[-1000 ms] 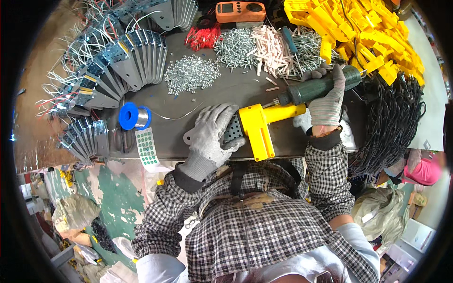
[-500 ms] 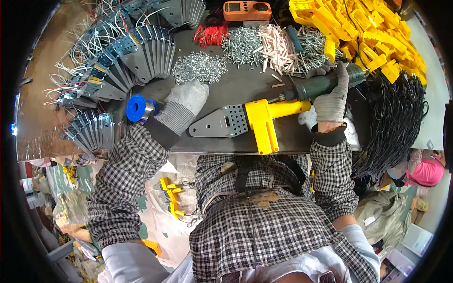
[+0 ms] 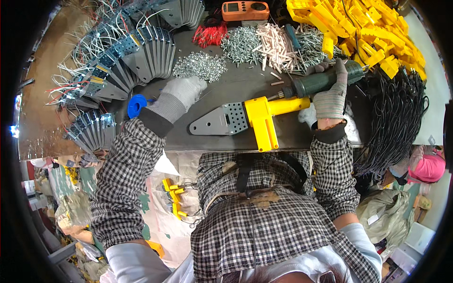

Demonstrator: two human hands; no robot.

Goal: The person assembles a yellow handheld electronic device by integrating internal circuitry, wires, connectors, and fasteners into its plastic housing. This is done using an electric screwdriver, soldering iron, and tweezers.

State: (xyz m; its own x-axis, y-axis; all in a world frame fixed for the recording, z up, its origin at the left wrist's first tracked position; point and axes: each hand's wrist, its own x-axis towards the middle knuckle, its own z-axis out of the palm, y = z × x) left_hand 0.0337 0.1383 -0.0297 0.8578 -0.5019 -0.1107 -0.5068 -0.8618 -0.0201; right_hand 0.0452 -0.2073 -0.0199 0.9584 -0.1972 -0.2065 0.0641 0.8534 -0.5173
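My right hand [image 3: 331, 96], in a grey striped glove, is wrapped round a dark green electric screwdriver [image 3: 311, 85], thumb along its body. The screwdriver's tip points left, close to a yellow plastic pistol-shaped housing [image 3: 258, 123] lying on the bench. A grey tapered metal plate [image 3: 212, 124] with rows of holes adjoins the housing's left side. My left hand [image 3: 181, 92], gloved in grey, is closed just below a heap of small metal nuts [image 3: 199, 66]; what its fingers hold, if anything, cannot be made out. A blue spool [image 3: 137, 105] lies beside the left wrist.
Metal plates with wired blue parts [image 3: 141, 56] fan out at left. Heaps of screws [image 3: 240, 45], pale sticks [image 3: 273, 45] and red pieces [image 3: 209, 36] lie behind, near an orange meter [image 3: 245, 10]. Yellow housings [image 3: 363, 28] and black cables [image 3: 394, 122] crowd the right.
My left hand has shifted slightly up and left, its fingers just below the nut heap. The right hand, screwdriver and yellow housing stay nearly in place.
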